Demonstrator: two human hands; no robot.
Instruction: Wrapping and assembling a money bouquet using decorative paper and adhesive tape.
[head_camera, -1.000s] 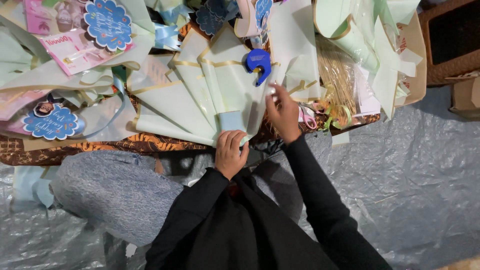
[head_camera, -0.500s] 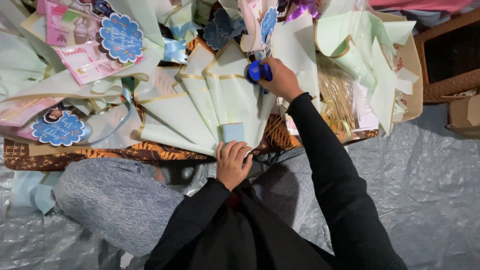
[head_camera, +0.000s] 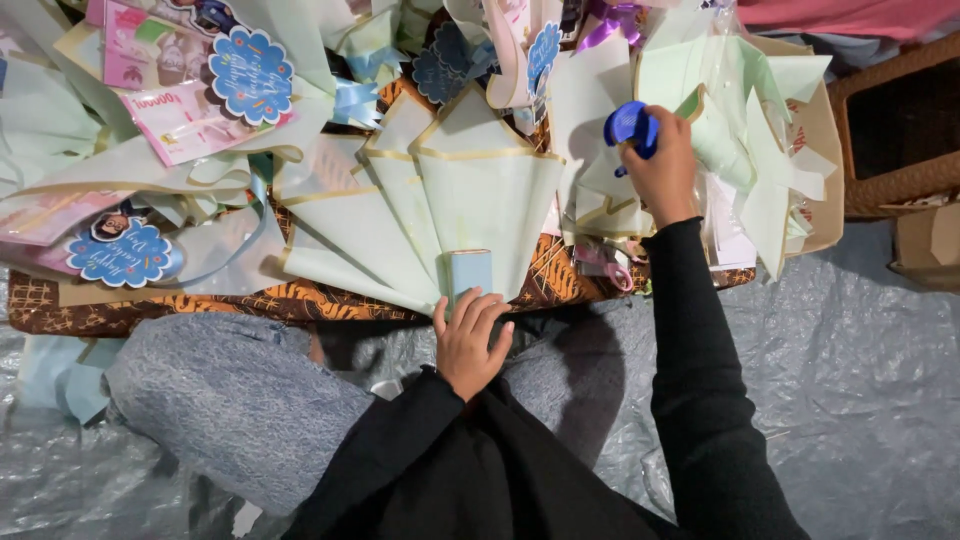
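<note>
Right hand (head_camera: 665, 170) has lifted, fingers clamped on blue tape dispenser (head_camera: 630, 125); left hand (head_camera: 470, 340) stays.

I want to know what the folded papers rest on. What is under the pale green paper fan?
Under the pale green paper fan an orange-and-black patterned cloth shows along the near edge. The left hand holds the fan's base. What lies beneath the cloth is covered.

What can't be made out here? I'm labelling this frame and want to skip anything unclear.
Head view only:
- Blue object: mostly covered by the right hand; its kind is unclear.
- Fan of pale green paper sheets: its narrow end is hidden under the left hand and a pale blue band.
- Wicker basket: cut off by the right edge.
</note>
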